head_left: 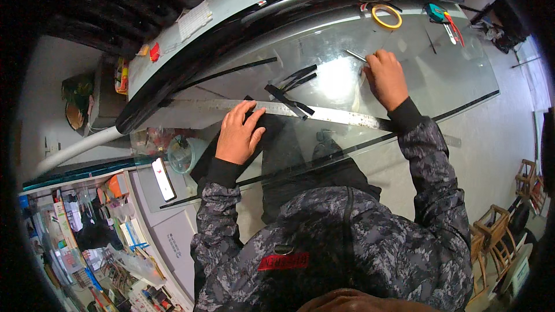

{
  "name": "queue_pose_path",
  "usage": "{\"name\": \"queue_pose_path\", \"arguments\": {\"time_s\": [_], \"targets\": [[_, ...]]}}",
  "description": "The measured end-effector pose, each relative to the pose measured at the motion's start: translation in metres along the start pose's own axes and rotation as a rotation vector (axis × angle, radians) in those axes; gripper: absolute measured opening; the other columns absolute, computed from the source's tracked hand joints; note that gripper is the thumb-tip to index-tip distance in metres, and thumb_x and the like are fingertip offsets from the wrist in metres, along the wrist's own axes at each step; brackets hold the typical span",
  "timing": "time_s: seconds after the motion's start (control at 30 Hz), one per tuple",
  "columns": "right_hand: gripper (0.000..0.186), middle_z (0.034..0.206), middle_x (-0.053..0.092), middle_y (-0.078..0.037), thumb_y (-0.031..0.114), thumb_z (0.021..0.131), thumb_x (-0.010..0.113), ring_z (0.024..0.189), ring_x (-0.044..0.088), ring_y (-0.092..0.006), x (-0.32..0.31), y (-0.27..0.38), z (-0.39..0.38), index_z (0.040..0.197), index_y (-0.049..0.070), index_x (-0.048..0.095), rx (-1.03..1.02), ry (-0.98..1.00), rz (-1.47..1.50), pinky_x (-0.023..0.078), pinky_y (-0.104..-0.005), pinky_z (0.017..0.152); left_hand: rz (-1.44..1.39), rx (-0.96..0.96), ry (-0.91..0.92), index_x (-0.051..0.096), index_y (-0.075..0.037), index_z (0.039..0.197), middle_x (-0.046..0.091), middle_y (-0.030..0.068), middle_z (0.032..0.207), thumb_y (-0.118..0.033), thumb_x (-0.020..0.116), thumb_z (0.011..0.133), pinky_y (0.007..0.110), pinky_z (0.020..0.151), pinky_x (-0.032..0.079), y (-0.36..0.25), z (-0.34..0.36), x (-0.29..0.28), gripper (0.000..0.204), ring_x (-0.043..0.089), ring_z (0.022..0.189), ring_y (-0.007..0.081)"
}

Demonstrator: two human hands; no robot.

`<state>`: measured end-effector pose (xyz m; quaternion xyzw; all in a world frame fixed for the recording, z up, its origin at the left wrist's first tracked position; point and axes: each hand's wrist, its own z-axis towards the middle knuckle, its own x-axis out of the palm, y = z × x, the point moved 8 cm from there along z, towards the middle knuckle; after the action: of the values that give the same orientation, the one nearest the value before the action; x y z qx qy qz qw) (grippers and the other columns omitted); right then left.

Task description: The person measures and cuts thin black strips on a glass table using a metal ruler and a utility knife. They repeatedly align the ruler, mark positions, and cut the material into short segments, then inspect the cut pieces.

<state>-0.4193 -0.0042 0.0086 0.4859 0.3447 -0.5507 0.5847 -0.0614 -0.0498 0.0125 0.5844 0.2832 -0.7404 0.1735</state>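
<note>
Sleeves: two camouflage-patterned forearms come up from the lower edge, one to each hand.
Ruler: long steel ruler [324,113] lies flat on the glass sheet [457,75], its long axis running from the person's left to right, dipping slightly toward the right.
Left hand: left hand [238,134] is spread flat, palm down, fingers pressing the ruler's left part and the dark film under it (no closed grip, nothing clasped).
Right hand: right hand [386,78] is curled shut on a thin metal tool [357,56], whose tip points away to the upper left; it sits just beyond the ruler's far edge, nearer its right part.
Relation: the ruler lies between the two hands, the left on it, the right above it on the far side.
Strips: loose black strips [289,100] cross the ruler near its middle.
Bench: tape roll [386,16] and a teal-handled tool [437,14] rest at the far edge, well apart from both hands.
</note>
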Motion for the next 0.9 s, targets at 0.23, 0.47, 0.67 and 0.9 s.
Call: {"name": "queue_pose_path", "arguments": {"time_s": [0.23, 0.47, 0.67, 0.9], "targets": [[0.033, 0.116, 0.057, -0.015, 0.019, 0.08, 0.074, 0.116, 0.053, -0.0364, -0.034, 0.089, -0.085, 0.107, 0.005, 0.062, -0.21, -0.066, 0.255, 0.044, -0.0465, 0.094, -0.054, -0.171, -0.196, 0.053, -0.008, 0.139, 0.054, 0.0175, 0.138, -0.03, 0.074, 0.087, 0.045, 0.106, 0.042, 0.011, 0.039, -0.019, 0.059, 0.051, 0.128, 0.0383], [0.053, 0.14, 0.05, -0.018, 0.029, 0.083, 0.075, 0.134, 0.044, -0.0392, -0.023, 0.083, -0.116, 0.127, 0.006, 0.059, -0.262, 0.051, 0.213, 0.038, -0.049, 0.108, -0.168, -0.396, -0.089, 0.057, -0.006, 0.135, 0.066, 0.0143, 0.109, -0.039, 0.082, 0.08, 0.044, 0.086, 0.052, 0.023, 0.076, 0.02, 0.069, 0.063, 0.103, 0.0346], [0.056, 0.142, 0.05, -0.016, 0.03, 0.083, 0.075, 0.135, 0.043, -0.0384, -0.015, 0.073, -0.09, 0.131, 0.007, 0.058, -0.383, 0.065, 0.235, 0.037, -0.0488, 0.11, -0.288, -0.48, -0.086, 0.07, -0.004, 0.115, 0.069, 0.0119, 0.094, -0.029, 0.079, 0.085, 0.038, 0.076, 0.054, 0.037, 0.064, 0.024, 0.04, 0.068, 0.085, 0.0258], [0.044, 0.136, 0.054, -0.018, 0.021, 0.083, 0.076, 0.13, 0.049, -0.0394, -0.005, 0.062, -0.057, 0.122, 0.004, 0.062, -0.43, 0.012, 0.316, 0.041, -0.0484, 0.107, -0.331, -0.59, -0.226, 0.072, -0.006, 0.099, 0.066, 0.011, 0.087, -0.025, 0.074, 0.088, 0.038, 0.071, 0.052, 0.041, 0.022, -0.008, 0.022, 0.065, 0.077, 0.0275]]}}
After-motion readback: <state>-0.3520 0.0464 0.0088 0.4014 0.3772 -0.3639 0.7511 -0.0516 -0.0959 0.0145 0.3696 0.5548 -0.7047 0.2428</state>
